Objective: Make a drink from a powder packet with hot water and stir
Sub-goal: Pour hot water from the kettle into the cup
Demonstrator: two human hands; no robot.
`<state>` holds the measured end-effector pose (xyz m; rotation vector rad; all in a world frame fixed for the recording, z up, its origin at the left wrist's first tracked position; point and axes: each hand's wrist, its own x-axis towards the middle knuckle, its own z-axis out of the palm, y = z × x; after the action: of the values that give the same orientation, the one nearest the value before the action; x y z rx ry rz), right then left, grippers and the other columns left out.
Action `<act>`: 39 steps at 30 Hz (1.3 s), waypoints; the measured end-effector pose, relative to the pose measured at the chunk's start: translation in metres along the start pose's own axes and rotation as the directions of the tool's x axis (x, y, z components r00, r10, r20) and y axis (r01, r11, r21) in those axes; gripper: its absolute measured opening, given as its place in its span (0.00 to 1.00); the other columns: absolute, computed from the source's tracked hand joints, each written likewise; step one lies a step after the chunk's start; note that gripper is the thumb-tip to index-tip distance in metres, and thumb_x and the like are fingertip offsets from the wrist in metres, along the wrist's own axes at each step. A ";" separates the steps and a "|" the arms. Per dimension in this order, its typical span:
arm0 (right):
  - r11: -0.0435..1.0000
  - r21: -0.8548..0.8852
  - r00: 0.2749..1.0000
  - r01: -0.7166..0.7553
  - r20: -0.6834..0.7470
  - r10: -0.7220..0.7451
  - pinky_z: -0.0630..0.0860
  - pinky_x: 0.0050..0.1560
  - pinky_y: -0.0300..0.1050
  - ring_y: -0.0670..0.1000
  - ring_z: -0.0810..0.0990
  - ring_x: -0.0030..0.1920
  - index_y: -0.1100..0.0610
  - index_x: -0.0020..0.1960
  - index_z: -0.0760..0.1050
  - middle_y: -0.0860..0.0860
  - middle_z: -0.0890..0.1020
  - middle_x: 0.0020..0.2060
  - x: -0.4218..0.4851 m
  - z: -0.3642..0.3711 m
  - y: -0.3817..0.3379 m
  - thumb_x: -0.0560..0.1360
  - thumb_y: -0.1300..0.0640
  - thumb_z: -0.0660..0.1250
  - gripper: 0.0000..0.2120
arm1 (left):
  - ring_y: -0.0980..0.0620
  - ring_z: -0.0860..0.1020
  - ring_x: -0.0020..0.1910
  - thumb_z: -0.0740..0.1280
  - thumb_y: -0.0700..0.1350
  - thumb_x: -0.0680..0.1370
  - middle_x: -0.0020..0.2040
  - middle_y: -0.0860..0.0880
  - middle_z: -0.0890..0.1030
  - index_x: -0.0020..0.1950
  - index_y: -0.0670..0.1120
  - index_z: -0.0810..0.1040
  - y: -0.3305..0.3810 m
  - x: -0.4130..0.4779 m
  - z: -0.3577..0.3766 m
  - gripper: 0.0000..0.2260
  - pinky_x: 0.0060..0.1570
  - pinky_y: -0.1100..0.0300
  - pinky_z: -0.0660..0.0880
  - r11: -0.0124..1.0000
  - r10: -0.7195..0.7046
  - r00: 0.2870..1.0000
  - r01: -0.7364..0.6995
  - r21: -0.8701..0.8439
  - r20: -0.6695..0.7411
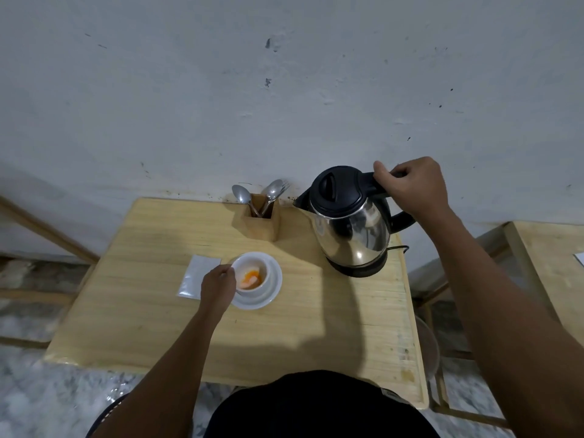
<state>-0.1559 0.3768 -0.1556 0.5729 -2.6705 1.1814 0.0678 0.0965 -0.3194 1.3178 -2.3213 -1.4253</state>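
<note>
On the pale wooden table point(158, 327), seen from the head camera looking down, a white cup point(252, 271) stands on a white saucer point(268, 295) left of the table's middle, and every other thing is placed from that cup. Inside the cup lies a small heap of orange and whitish powder point(250, 277); whether any water is in it cannot be told. The left hand point(218, 287) rests against the cup's near-left side, its fingers closed at the rim and handle area, though the handle itself is hidden by the hand. Just left of the cup, touching the saucer's edge, a silvery-white powder packet point(194, 275) lies flat on the table; no writing or brand can be read on it. Behind the cup, near the wall, a square wooden holder point(260, 224) stands upright with spoons point(241, 195) and a fork point(285, 184) leaning out of it. To the right of the cup and further back, a stainless-steel electric kettle point(354, 229) with a black lid sits on its black base point(357, 270), its spout turned toward the holder; no label shows on its body. The right hand point(410, 184) is clamped around the top of the kettle's black handle. The two hands are well apart, one at each vessel.
</note>
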 end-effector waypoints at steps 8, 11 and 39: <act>0.971 -0.240 0.986 0.001 0.160 0.038 0.58 0.28 0.41 0.52 0.59 0.24 0.58 0.26 0.60 0.52 0.59 0.22 -0.009 0.024 -0.058 0.69 0.37 0.63 0.28 | 0.48 0.76 0.41 0.60 0.42 0.79 0.42 0.44 0.80 0.58 0.43 0.79 -0.006 0.010 -0.018 0.12 0.44 0.56 0.71 0.998 -0.016 0.983 0.026 -0.056 0.182; 0.946 -0.324 0.968 0.019 0.244 0.064 0.60 0.28 0.42 0.52 0.61 0.23 0.57 0.25 0.61 0.50 0.60 0.21 -0.010 0.035 -0.074 0.68 0.33 0.63 0.30 | 0.50 0.76 0.46 0.61 0.43 0.80 0.52 0.41 0.82 0.60 0.42 0.79 -0.008 0.013 -0.024 0.12 0.47 0.56 0.71 0.999 0.023 0.974 -0.016 -0.036 0.227; 0.822 -0.466 0.661 0.326 0.735 0.154 0.73 0.38 0.42 0.45 0.79 0.39 0.51 0.46 0.83 0.45 0.82 0.36 -0.019 0.092 -0.154 0.64 0.29 0.70 0.26 | 0.52 0.75 0.54 0.61 0.43 0.80 0.61 0.43 0.79 0.64 0.42 0.76 -0.018 0.019 -0.027 0.14 0.52 0.62 0.68 0.992 0.127 0.952 -0.119 -0.046 0.278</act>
<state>-0.0752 0.2196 -0.1186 1.2752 -3.3465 -0.0146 0.0804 0.0610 -0.3247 0.9976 -2.4910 -1.6930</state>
